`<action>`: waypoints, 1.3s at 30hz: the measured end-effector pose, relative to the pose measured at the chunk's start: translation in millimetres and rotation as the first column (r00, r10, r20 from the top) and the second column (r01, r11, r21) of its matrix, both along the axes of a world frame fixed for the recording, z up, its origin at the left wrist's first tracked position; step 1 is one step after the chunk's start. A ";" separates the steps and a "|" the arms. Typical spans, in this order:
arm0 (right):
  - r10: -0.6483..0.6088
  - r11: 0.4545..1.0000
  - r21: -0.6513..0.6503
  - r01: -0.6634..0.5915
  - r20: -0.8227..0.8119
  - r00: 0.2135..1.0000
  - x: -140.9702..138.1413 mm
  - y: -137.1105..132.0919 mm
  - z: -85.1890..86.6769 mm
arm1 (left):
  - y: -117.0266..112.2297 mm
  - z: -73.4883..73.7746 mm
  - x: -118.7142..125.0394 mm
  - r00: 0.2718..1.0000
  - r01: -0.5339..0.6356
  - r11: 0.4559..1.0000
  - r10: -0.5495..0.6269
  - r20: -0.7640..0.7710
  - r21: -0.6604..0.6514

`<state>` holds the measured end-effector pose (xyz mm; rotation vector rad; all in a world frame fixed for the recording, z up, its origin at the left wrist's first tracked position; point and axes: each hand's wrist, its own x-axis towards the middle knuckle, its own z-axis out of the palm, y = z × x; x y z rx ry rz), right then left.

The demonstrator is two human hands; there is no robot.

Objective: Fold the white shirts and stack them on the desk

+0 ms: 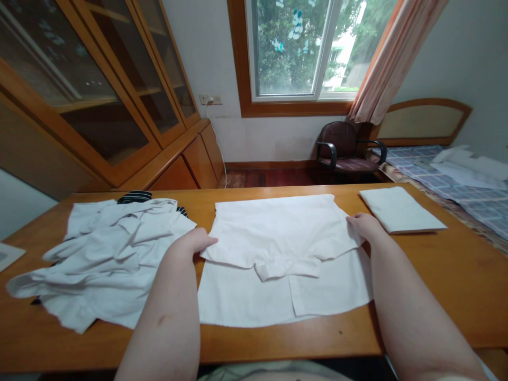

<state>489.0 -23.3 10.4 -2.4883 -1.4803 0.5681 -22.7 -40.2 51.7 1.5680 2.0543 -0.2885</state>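
Note:
A white collared shirt (273, 227) lies on the wooden table before me, its upper part folded down over the lower part. The collar (288, 269) points towards me, near the middle of the cloth. My left hand (200, 241) pinches the left edge of the folded part between thumb and fingers. On the opposite side, my right hand (365, 226) is closed on the right edge at about the same height. Some fingers of both hands are hidden under or behind the cloth.
A crumpled heap of white garments (119, 254) with black striped cloth (135, 197) lies left on the table (278, 344). At the right is a neatly folded white garment (400, 209). Beyond the table stand a cabinet (159, 143), an armchair (341, 145) and a bed (456, 169).

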 end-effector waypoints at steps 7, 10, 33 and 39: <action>0.032 0.999 0.014 -0.033 0.076 0.997 -2.4 -1.4 0.0 | -2.7 7.4 11.8 0.993 0.003 0.998 0.005 -0.121 0.061; 0.023 1.000 0.004 -0.024 0.140 0.990 -5.7 -1.7 1.8 | -0.9 5.5 10.7 0.992 0.007 0.996 0.005 -0.129 0.086; 0.694 0.717 -0.051 -0.695 0.145 0.705 -84.6 -12.6 -9.0 | 10.4 -60.7 83.1 0.930 0.366 0.851 -0.323 -0.175 0.377; 0.678 0.732 -0.055 -0.679 0.147 0.720 -81.0 -12.6 -8.4 | 19.5 -60.3 68.8 0.955 0.277 0.875 -0.207 -0.210 0.398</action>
